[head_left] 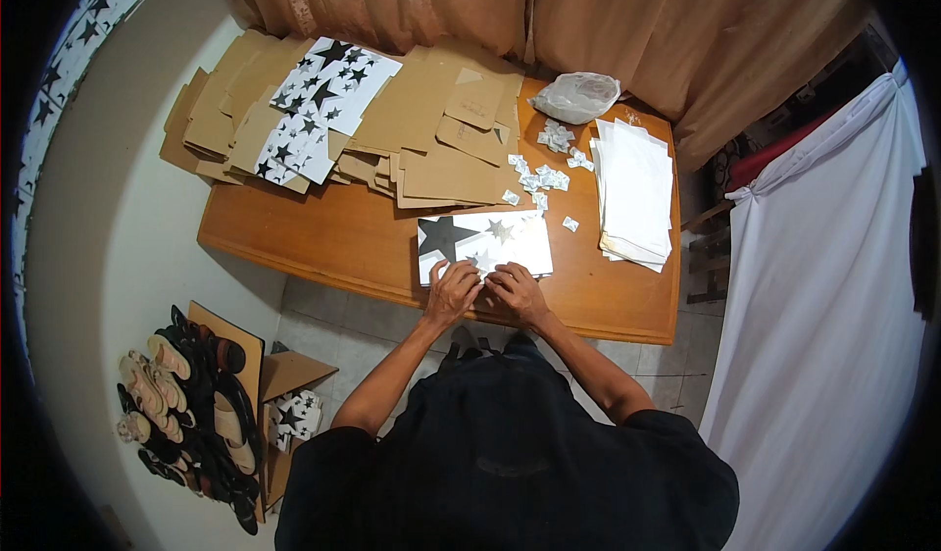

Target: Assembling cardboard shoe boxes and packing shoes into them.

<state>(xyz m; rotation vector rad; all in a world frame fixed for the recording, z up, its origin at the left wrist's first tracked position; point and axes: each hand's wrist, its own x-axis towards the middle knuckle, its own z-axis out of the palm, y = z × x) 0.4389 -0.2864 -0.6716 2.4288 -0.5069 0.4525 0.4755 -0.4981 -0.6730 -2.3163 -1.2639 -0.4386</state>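
Pressing two hands, left [452,293] and right [518,291], on one star-printed sheet [485,243].

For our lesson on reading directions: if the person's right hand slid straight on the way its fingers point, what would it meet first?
The right hand points up-left across the white star-printed sheet; it would probably meet the grey star first, though the exact heading is uncertain.

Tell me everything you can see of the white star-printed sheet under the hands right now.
The white sheet is a rectangular piece, paper or thin card by its look, lying flat near the front edge of the wooden table. It bears one large black star at its left and smaller grey stars toward the middle. The left hand and right hand both rest on its near edge, fingers together at the middle. Small star-printed scraps lie just beyond its far corner.
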